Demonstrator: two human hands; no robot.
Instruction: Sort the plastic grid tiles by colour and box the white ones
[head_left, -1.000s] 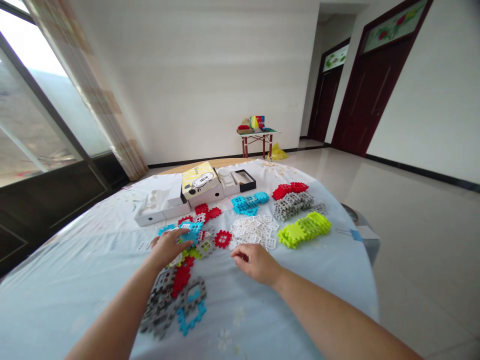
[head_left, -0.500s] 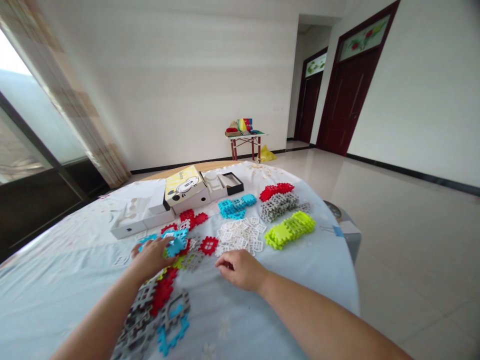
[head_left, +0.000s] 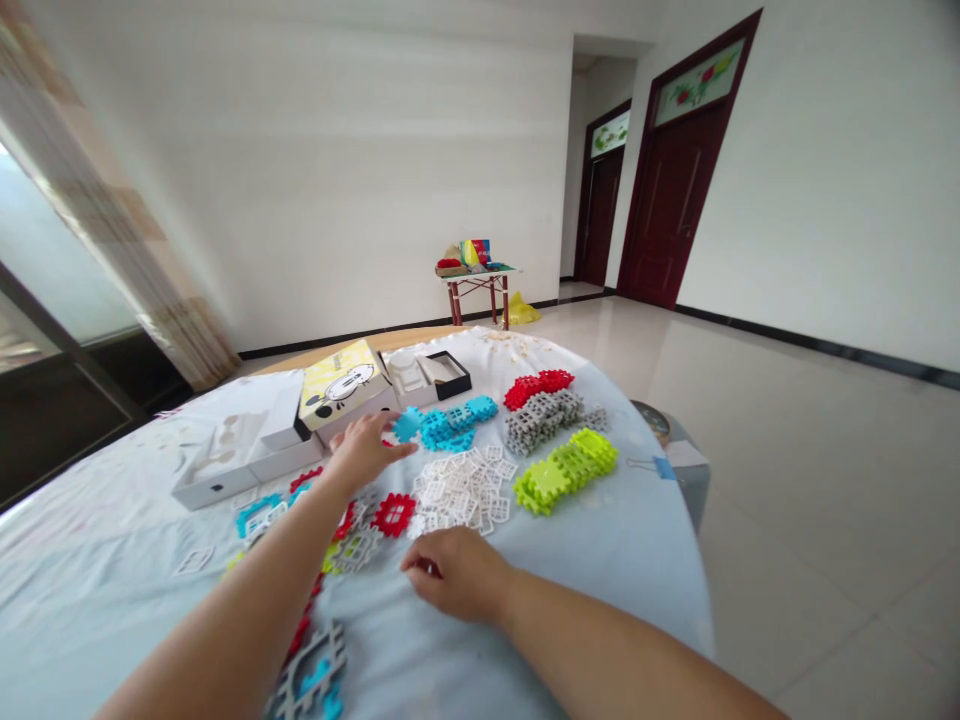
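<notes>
My left hand (head_left: 365,448) reaches over the table with a blue building tile (head_left: 409,424) at its fingertips, right beside the row of blue tiles (head_left: 454,422). Below that row lies a spread of small white window frames (head_left: 461,488). Curled up with nothing visible in it, my right hand (head_left: 459,572) rests on the cloth in front of the white frames. A red tile (head_left: 394,514) sits between the two hands. My left forearm partly covers a mixed heap of grey, red, green and blue tiles, with a grey tile (head_left: 356,549) at its edge.
Red tiles (head_left: 538,388), grey tiles (head_left: 545,421) and lime-green tiles (head_left: 568,470) lie in rows to the right. A yellow-and-white box (head_left: 343,385) and open white trays (head_left: 225,455) stand at the back left. The round table has a pale blue cloth (head_left: 630,570).
My left hand has moved from the mixed heap up and to the right, carrying a blue tile to the blue row. My right hand stays curled on the cloth. The view has shifted slightly.
</notes>
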